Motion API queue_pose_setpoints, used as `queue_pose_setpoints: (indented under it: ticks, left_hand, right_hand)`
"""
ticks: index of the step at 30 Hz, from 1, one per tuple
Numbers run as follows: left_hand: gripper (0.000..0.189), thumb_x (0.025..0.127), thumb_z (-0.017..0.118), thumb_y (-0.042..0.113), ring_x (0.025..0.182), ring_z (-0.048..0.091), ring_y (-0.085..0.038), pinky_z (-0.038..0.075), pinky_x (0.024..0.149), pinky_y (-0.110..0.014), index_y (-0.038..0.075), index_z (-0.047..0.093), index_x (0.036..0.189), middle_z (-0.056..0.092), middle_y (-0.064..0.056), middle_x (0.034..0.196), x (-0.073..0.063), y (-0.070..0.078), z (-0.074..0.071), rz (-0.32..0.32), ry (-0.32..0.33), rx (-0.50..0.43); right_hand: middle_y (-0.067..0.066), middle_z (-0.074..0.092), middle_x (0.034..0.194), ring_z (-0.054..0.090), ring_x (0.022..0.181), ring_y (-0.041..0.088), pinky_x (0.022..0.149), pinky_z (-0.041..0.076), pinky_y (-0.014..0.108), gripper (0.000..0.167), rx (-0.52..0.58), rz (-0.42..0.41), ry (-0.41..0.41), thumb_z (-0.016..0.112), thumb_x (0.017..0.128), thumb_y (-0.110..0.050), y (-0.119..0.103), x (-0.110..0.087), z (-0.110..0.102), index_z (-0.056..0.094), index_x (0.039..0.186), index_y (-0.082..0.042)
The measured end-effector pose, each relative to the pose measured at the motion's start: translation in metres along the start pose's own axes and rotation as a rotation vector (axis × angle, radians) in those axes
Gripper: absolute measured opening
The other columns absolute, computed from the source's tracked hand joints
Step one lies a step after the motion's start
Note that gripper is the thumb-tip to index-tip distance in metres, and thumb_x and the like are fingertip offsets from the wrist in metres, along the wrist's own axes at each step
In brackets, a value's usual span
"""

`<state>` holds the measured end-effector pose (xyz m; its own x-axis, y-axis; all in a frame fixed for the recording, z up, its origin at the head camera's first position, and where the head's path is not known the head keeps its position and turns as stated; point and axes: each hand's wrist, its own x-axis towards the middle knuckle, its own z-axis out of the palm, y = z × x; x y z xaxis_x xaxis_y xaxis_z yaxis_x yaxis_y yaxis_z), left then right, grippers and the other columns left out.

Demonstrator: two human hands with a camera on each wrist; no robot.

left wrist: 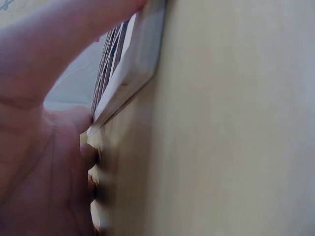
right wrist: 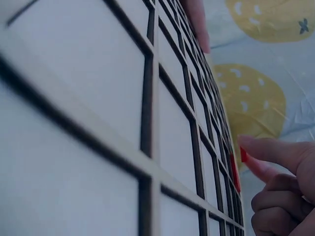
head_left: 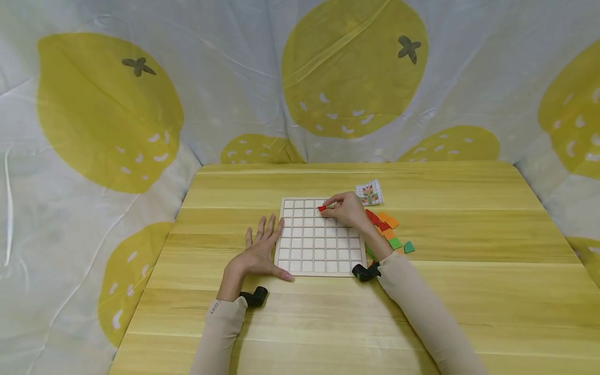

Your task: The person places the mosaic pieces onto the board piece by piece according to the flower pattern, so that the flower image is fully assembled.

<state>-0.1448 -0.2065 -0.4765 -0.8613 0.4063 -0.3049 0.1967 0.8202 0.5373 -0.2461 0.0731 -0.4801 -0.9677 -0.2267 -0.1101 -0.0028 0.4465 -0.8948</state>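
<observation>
Grid board point(head_left: 310, 243): your landmark, lying flat on the wooden table point(head_left: 469, 219), with most of its visible cells bare.
Left hand point(head_left: 259, 256): you have it spread wide, gripping nothing; the index fingertip touches the board's left edge and the thumb lies at its near left corner.
Right hand point(head_left: 348, 209): your thumb and index finger are closed in a pinch on a small red piece, the other fingers folded in.
Red piece point(head_left: 321, 208): in your pinch, over the board's far rows; whether it touches the board you cannot tell.
Red patch point(right wrist: 235, 169): along the board's far side, beside your pinch in the right wrist view.
Loose pieces point(head_left: 395, 242): red, orange and green, just right of the board, partly behind your forearm.
Pattern card point(head_left: 369, 192): just off the board's far right corner.
Cloth point(head_left: 253, 104): lemon-printed, beyond the board.
</observation>
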Motion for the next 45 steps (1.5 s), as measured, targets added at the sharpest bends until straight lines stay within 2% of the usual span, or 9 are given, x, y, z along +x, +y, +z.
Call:
queue_pose_setpoints:
  ticks: [6,12,17,20,23,25,27,33,45]
  left_hand:
    - [0.152,0.063,0.095,0.057,0.157,-0.029,-0.039,-0.022,0.119,-0.071,0.016,-0.009,0.167,-0.025,-0.012,0.172,0.0006,0.0011,-0.0002,-0.005,-0.003,0.006]
    - [0.153,0.063,0.095,0.058,0.157,-0.029,-0.039,-0.022,0.119,-0.071,0.015,-0.009,0.167,-0.025,-0.013,0.172,0.0001,-0.0001,-0.0008,-0.006,-0.003,0.002]
    - [0.153,0.064,0.095,0.057,0.157,-0.029,-0.04,-0.022,0.119,-0.071,0.015,-0.01,0.167,-0.026,-0.013,0.172,-0.0001,-0.0004,-0.002,-0.003,-0.005,-0.005]
    - [0.152,0.064,0.095,0.056,0.157,-0.029,-0.04,-0.022,0.119,-0.071,0.014,-0.009,0.167,-0.025,-0.014,0.172,-0.0004,0.0003,-0.0018,0.002,-0.002,-0.006]
    - [0.152,0.064,0.095,0.056,0.157,-0.028,-0.04,-0.022,0.119,-0.071,0.014,-0.009,0.167,-0.025,-0.013,0.172,-0.0005,0.0011,-0.0012,0.001,-0.001,-0.002]
    - [0.152,0.064,0.095,0.056,0.157,-0.029,-0.039,-0.022,0.119,-0.071,0.015,-0.009,0.167,-0.025,-0.013,0.172,-0.0004,0.0017,-0.001,0.001,-0.001,0.0]
    - [0.152,0.064,0.095,0.057,0.157,-0.029,-0.039,-0.022,0.119,-0.071,0.015,-0.009,0.167,-0.025,-0.012,0.172,0.0001,0.002,-0.001,0.002,-0.002,0.001]
    - [0.152,0.064,0.095,0.058,0.157,-0.029,-0.038,-0.022,0.119,-0.07,0.016,-0.009,0.167,-0.026,-0.011,0.172,0.0004,0.0013,-0.0008,-0.003,-0.001,0.001]
    - [0.152,0.064,0.094,0.058,0.157,-0.029,-0.037,-0.022,0.12,-0.07,0.017,-0.01,0.167,-0.027,-0.011,0.172,0.0004,0.0009,-0.0008,-0.008,-0.006,0.007]
  right_hand:
    - [-0.005,0.042,0.051,0.033,0.048,0.011,0.05,0.029,0.025,0.018,-0.001,0.028,-0.002,0.087,0.083,-0.014,0.0003,0.0026,0.0051,0.081,0.098,-0.006]
    - [-0.006,0.04,0.05,0.03,0.048,0.012,0.05,0.027,0.024,0.021,0.063,0.033,-0.011,0.086,0.084,-0.013,0.0024,0.0027,0.0049,0.081,0.103,-0.005]
    - [-0.004,0.048,0.053,0.032,0.05,0.011,0.05,0.027,0.023,0.021,0.06,0.041,-0.011,0.087,0.084,-0.015,0.0037,0.0033,0.0046,0.082,0.102,-0.006]
    - [0.002,0.063,0.066,0.035,0.052,0.01,0.051,0.028,0.023,0.02,0.05,0.044,0.0,0.086,0.085,-0.015,0.0047,0.0039,0.0052,0.083,0.102,-0.006]
    - [0.012,0.075,0.091,0.042,0.058,0.012,0.054,0.033,0.023,0.019,0.033,0.039,0.011,0.086,0.086,-0.016,0.005,0.0036,0.0059,0.083,0.102,-0.006]
    - [0.017,0.077,0.106,0.047,0.064,0.013,0.057,0.035,0.024,0.019,0.019,0.033,0.016,0.085,0.086,-0.017,0.0043,0.0028,0.0061,0.083,0.102,-0.006]
    - [0.017,0.077,0.112,0.049,0.069,0.014,0.059,0.036,0.025,0.019,0.008,0.032,0.02,0.085,0.087,-0.018,0.0038,0.0022,0.0062,0.084,0.103,-0.007]
    - [0.018,0.076,0.098,0.039,0.058,0.013,0.055,0.03,0.024,0.02,0.013,0.026,0.023,0.086,0.086,-0.019,0.0021,0.0016,0.0067,0.084,0.103,-0.009]
    - [0.016,0.078,0.107,0.051,0.065,0.015,0.057,0.037,0.025,0.018,0.005,0.018,0.055,0.086,0.085,-0.02,0.0032,0.0021,0.0108,0.084,0.099,-0.009]
